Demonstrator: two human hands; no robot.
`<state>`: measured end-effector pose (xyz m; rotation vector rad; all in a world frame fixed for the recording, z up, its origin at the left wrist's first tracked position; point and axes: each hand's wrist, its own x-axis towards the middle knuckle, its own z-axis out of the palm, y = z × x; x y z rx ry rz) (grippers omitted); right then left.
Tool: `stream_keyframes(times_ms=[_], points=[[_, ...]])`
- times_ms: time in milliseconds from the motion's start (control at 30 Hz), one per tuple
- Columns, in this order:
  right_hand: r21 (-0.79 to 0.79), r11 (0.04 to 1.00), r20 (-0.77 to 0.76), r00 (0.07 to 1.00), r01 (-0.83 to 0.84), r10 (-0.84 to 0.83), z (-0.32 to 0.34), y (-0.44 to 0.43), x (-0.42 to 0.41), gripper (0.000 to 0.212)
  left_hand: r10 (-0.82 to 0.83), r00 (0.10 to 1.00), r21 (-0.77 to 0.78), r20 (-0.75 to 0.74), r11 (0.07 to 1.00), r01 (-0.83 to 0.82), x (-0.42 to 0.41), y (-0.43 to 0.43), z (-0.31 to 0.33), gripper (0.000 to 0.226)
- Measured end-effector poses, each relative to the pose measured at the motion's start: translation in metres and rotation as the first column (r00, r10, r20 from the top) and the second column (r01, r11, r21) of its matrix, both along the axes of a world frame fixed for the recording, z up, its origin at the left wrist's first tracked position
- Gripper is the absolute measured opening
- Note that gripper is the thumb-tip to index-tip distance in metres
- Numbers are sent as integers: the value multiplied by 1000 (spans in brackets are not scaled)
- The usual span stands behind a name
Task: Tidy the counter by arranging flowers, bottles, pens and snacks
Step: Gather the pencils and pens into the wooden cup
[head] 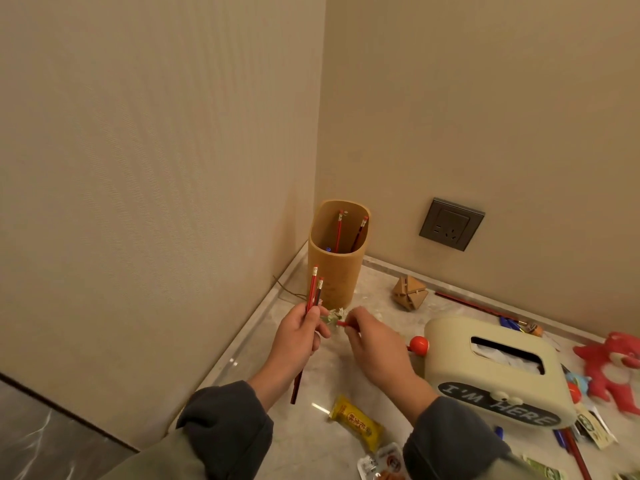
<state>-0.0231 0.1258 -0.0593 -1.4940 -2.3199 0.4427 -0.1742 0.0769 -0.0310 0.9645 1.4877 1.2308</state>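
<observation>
Two pencils [313,291] are gripped by the left hand [298,337]. One red stick [341,323] is pinched by the right hand [375,349]. Two pencils [338,232] are contained in the holder [334,275].

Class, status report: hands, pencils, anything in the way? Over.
Left hand grips two red pencils. Right hand pinches another pencil. Holder ahead; flower sprig between hands.

Two plain beige walls with a fine woven texture meet in a corner: the left wall [138,168] and the back wall [485,98]. A dark grey socket [451,224] sits low on the back wall. Below them lies a pale, glossy marble tabletop [304,441] with a low raised rim [391,268] along both walls. A dark veined stone panel [52,438] shows at the lower left. The light is warm and dim, with small glints on the marble.
</observation>
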Motion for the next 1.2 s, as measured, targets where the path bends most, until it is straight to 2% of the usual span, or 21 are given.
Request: stream_keyframes(times_ms=[67,133,267,333,433,500,600,700,800,900,1033,1100,1200], points=[[15,999,-174,984,47,-44,20,3,-5,9,-3,1000,-7,-6,1000,3,-3,2,4,22],[-14,996,-370,925,88,-87,43,6,-11,14,-26,1000,-16,-10,1000,25,-4,5,8,23],[-59,995,-734,672,83,-100,86,6,-16,21,-96,995,-34,8,995,97,1,11,22,23],[-17,996,-818,572,92,-67,102,1,-16,20,-115,992,-38,53,992,117,4,13,30,23],[82,994,-856,516,71,34,116,-9,-18,12,-106,986,-7,127,994,107,7,17,44,24],[134,991,-847,522,26,100,119,-15,-19,13,-73,983,32,170,997,69,8,20,54,26],[188,975,-768,600,-121,223,117,-22,-22,17,-12,967,79,255,997,-9,7,26,66,29],[253,939,-602,722,-232,341,112,-24,-20,16,15,914,95,406,994,-58,5,32,76,27],[212,918,-409,822,-336,395,111,-22,-17,12,-3,866,148,500,986,-82,4,40,87,24],[200,924,-396,836,-325,380,116,-20,-16,17,-30,923,258,382,963,-76,-1,52,102,25],[158,982,-561,809,-101,173,131,3,-19,3,-74,971,435,229,900,-34,-7,73,126,23],[113,993,-596,799,-13,79,141,23,-22,14,-108,974,497,198,868,-5,-6,84,136,21],[61,998,-584,811,24,16,154,49,-28,23,-172,976,557,135,828,69,-4,98,145,22]])
